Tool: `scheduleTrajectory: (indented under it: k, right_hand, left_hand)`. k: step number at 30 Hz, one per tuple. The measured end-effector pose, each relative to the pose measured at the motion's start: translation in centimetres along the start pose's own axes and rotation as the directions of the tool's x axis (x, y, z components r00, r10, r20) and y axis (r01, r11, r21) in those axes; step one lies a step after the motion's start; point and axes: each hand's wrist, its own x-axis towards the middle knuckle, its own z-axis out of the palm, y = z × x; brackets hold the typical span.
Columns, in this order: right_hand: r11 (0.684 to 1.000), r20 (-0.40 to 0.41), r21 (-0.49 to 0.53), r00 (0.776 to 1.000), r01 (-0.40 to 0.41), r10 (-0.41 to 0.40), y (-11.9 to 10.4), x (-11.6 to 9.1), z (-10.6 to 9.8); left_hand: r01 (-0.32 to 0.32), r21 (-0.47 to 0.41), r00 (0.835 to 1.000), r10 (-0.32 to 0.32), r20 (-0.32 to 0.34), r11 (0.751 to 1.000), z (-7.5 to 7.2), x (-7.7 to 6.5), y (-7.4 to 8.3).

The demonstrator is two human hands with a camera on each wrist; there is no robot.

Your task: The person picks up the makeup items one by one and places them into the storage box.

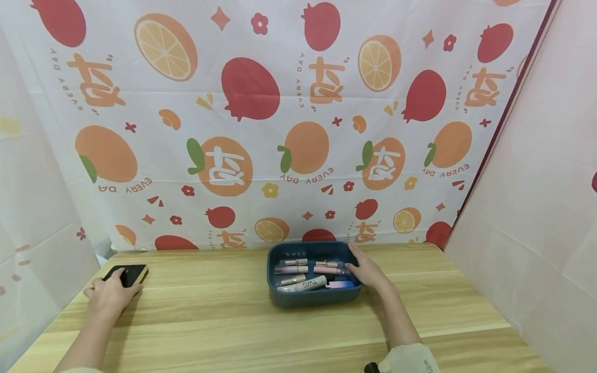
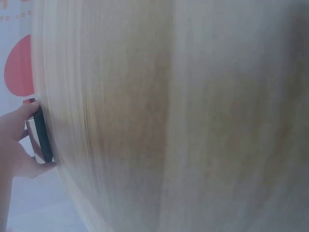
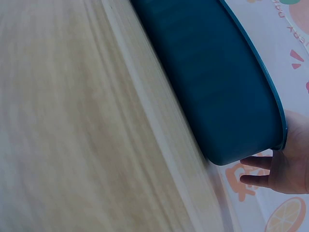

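At the table's left back corner, my left hand grips a flat black case with a gold-coloured edge. In the left wrist view, the fingers span the case, whose side looks shiny; its exact kind is unclear. A dark blue bin stands near the back edge, right of centre. My right hand holds its right rim, thumb over the inside. In the right wrist view, other fingers lie outside the bin's end wall. Inside lie several cosmetic tubes, among them a white TWG tube and a pink one.
The wood-grain table stretches between the two hands and in front of the bin. A fruit-printed curtain hangs along the back edge, with pale sheets at both sides. A small black object shows beside the right sleeve.
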Motion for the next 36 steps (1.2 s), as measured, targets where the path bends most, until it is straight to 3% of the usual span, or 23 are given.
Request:
scheduleTrajectory:
  k: [7, 20, 28, 36]
  right_hand:
    - [1.000, -0.001, 0.000, 1.000, 0.005, -0.005, 0.0, 0.0, 0.0]
    - [1.000, 0.002, 0.005, 1.000, -0.005, 0.005, -0.1, -0.1, 0.0]
    - [1.000, 0.005, 0.005, 1.000, -0.014, 0.014, -0.1, -0.1, -0.1]
    - [1.000, 0.009, -0.001, 1.000, -0.017, 0.017, -0.1, -0.1, -0.1]
  left_hand:
    - [-0.009, -0.011, 1.000, 0.009, -0.015, 1.000, 0.0, -0.2, 0.2]
    - [-0.094, 0.010, 0.993, 0.095, -0.077, 0.996, -0.6, -0.1, 1.6]
    - [-0.198, 0.046, 0.973, 0.202, -0.110, 0.979, -0.4, -0.1, 2.3]
    - [-0.224, 0.060, 0.966, 0.229, -0.118, 0.973, -0.2, -0.5, 3.5]
